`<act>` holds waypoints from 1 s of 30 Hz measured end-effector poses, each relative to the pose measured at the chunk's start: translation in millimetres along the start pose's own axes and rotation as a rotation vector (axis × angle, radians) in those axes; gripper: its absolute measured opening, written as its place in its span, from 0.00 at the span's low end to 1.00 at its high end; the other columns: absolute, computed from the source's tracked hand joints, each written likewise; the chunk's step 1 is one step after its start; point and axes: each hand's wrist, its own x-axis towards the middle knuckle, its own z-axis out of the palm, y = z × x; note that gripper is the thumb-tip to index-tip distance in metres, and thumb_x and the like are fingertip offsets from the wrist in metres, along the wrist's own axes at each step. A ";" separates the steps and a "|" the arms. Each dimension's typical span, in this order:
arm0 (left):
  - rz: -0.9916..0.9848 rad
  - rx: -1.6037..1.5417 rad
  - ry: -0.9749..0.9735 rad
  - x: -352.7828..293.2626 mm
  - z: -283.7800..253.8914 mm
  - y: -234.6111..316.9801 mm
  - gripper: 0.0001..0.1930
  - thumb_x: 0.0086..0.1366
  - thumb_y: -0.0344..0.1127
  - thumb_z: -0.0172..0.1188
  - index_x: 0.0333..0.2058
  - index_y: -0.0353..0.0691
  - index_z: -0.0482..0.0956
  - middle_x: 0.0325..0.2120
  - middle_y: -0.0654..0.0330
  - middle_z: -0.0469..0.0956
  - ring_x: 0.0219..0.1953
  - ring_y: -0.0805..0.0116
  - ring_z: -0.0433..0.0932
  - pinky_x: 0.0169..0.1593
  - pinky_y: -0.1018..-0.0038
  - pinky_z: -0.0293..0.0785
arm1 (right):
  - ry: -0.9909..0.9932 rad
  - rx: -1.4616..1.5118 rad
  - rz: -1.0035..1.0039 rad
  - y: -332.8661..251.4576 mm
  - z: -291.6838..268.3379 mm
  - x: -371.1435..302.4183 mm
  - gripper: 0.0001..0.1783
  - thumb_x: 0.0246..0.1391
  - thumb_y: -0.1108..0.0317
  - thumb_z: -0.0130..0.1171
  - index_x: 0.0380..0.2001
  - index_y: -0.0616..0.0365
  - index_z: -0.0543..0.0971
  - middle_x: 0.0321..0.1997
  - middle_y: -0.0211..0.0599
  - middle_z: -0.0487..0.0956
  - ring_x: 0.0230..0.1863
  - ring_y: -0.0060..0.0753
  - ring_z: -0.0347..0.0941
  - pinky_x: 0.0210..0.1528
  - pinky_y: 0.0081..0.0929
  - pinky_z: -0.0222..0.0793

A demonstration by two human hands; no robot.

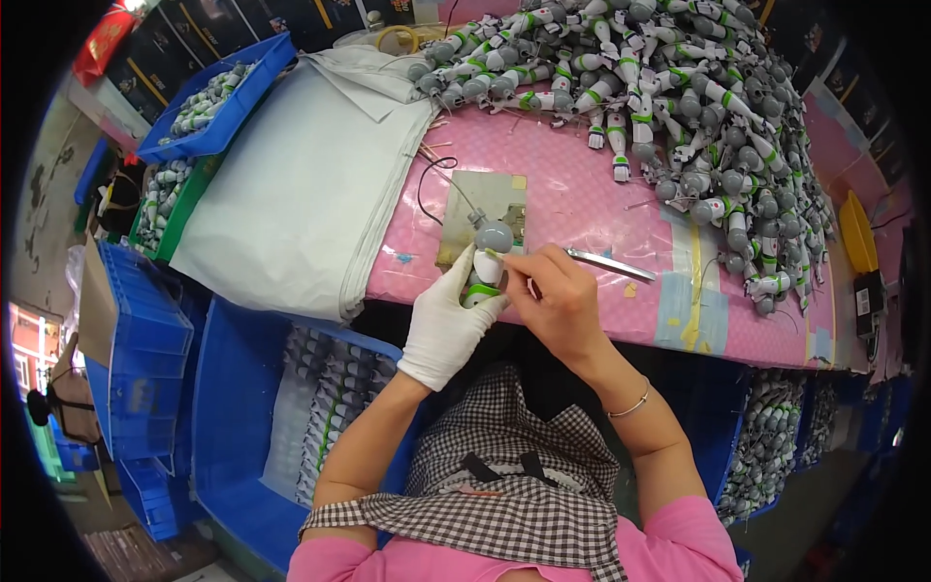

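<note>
My left hand (448,327), in a white glove, is closed around a toy figure's arm (488,267), white and green with a grey ball-shaped shoulder at its far end. Bare, my right hand (560,301) pinches at the right side of that toy arm; whatever lies between its fingertips is too small to make out. Under the grey ball lies a flat metal plate (485,194) with a cable running off it. A pair of metal tweezers (611,263) rests on the table just right of my right hand.
A big heap of similar toy arms (669,87) covers the back right of the pink-covered table (562,165). White sheets (301,184) are stacked at left. Blue bins (228,388) with more parts stand below the table edge; a blue tray (208,102) sits at the back left.
</note>
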 end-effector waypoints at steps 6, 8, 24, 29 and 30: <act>-0.001 -0.034 -0.002 1.0 1.0 0.9 0.32 0.53 0.33 0.63 0.57 0.32 0.63 0.36 0.47 0.77 0.37 0.65 0.79 0.41 0.74 0.73 | 0.026 -0.013 0.008 6.4 -2.1 3.1 0.10 0.39 0.82 0.60 0.29 0.62 0.77 0.21 0.36 0.71 0.18 0.29 0.68 0.19 0.24 0.64; 0.009 -0.017 0.001 0.5 1.4 -2.6 0.32 0.53 0.33 0.63 0.57 0.31 0.63 0.36 0.46 0.77 0.37 0.64 0.79 0.41 0.73 0.73 | -0.019 -0.009 -0.028 4.8 -1.1 -1.8 0.10 0.39 0.82 0.60 0.29 0.62 0.77 0.21 0.37 0.71 0.18 0.30 0.68 0.20 0.25 0.64; 0.134 0.108 0.049 -2.5 3.9 9.2 0.32 0.53 0.30 0.61 0.57 0.34 0.63 0.35 0.46 0.76 0.37 0.56 0.78 0.40 0.69 0.73 | -0.088 -0.147 -0.079 4.4 -11.3 9.9 0.09 0.39 0.81 0.59 0.28 0.62 0.76 0.21 0.37 0.71 0.20 0.35 0.70 0.21 0.29 0.65; 0.097 0.111 0.034 -3.0 3.1 10.4 0.32 0.52 0.30 0.62 0.57 0.34 0.63 0.35 0.45 0.76 0.37 0.55 0.78 0.41 0.69 0.73 | -0.113 -0.147 -0.109 3.6 -11.1 7.7 0.09 0.39 0.81 0.60 0.28 0.62 0.76 0.22 0.37 0.71 0.20 0.35 0.70 0.21 0.29 0.65; 0.113 0.083 0.035 -2.7 3.3 12.6 0.31 0.53 0.30 0.61 0.57 0.34 0.64 0.35 0.45 0.76 0.37 0.55 0.78 0.41 0.69 0.73 | -0.085 -0.186 -0.108 5.0 -12.4 9.5 0.09 0.39 0.80 0.60 0.28 0.61 0.76 0.21 0.37 0.71 0.20 0.35 0.70 0.21 0.28 0.65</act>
